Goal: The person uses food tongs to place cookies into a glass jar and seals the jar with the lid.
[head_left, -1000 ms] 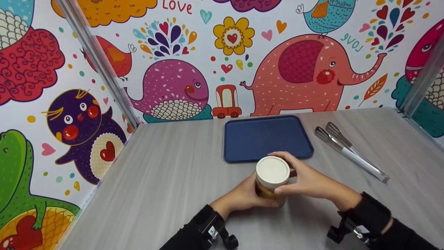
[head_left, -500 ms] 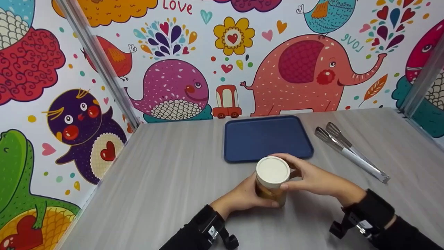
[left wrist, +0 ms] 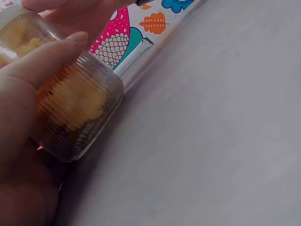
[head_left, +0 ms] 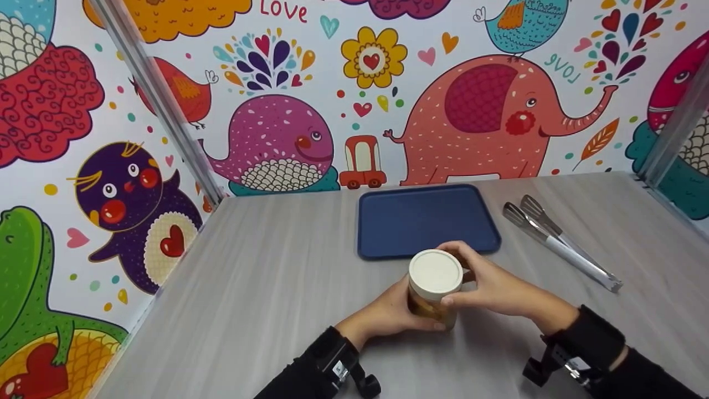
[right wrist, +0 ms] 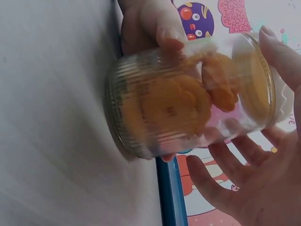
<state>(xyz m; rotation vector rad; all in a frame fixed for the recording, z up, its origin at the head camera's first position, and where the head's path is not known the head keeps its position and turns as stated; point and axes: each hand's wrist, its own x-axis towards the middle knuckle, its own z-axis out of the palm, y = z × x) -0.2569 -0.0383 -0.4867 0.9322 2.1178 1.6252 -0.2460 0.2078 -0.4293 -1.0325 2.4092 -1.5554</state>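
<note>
A ribbed glass jar (head_left: 431,310) with orange-yellow pieces inside stands on the grey table just in front of the blue tray. Its white lid (head_left: 436,272) is on top. My left hand (head_left: 388,313) grips the jar's body from the left, thumb across the glass. My right hand (head_left: 487,282) curls round the lid from the right, thumb on the near rim and fingers over the far side. The left wrist view shows the jar (left wrist: 77,110) under my left thumb (left wrist: 42,66). In the right wrist view the jar (right wrist: 174,106) has my right hand's fingers (right wrist: 235,165) spread about its lid (right wrist: 277,94).
A dark blue tray (head_left: 426,221) lies behind the jar. Metal tongs (head_left: 559,241) lie on the table to its right. Cartoon-printed walls with metal posts close off the table at the back and both sides.
My right hand has shifted slightly on the lid, the wrist swinging out and back a little. The jar and my left hand stay where they were.
</note>
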